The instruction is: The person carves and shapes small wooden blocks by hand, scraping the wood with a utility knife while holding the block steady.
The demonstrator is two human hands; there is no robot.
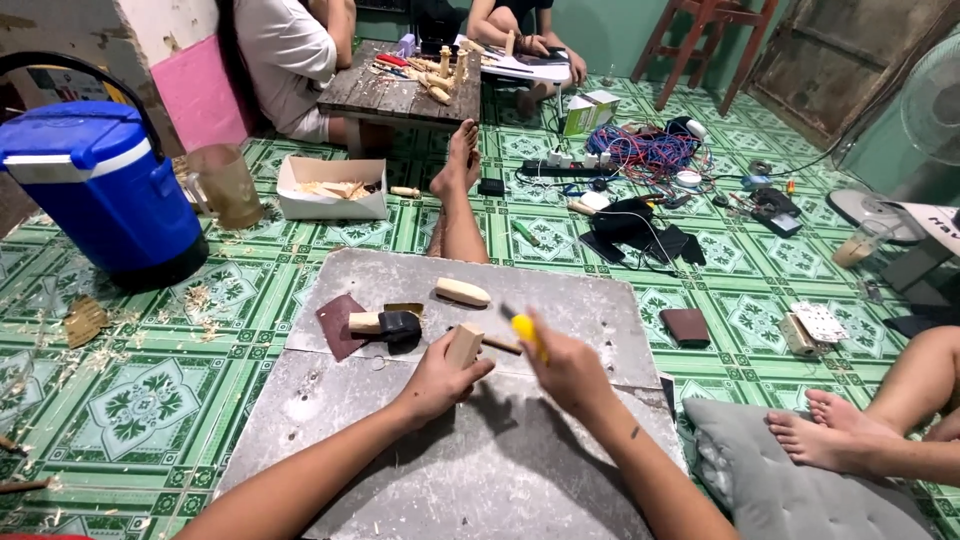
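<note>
meanwhile left hand [437,383] grips wood block [464,346], right hand [568,370] holds yellow knife [527,333].

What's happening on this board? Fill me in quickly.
A person sits on the floor at a grey board. The left hand holds a small wooden block upright, while the right hand grips a yellow-handled knife next to it. On the board lie another carved wooden piece, a piece of sandpaper and a black-wrapped wooden tool. Wood shavings litter the green tiled floor.
</note>
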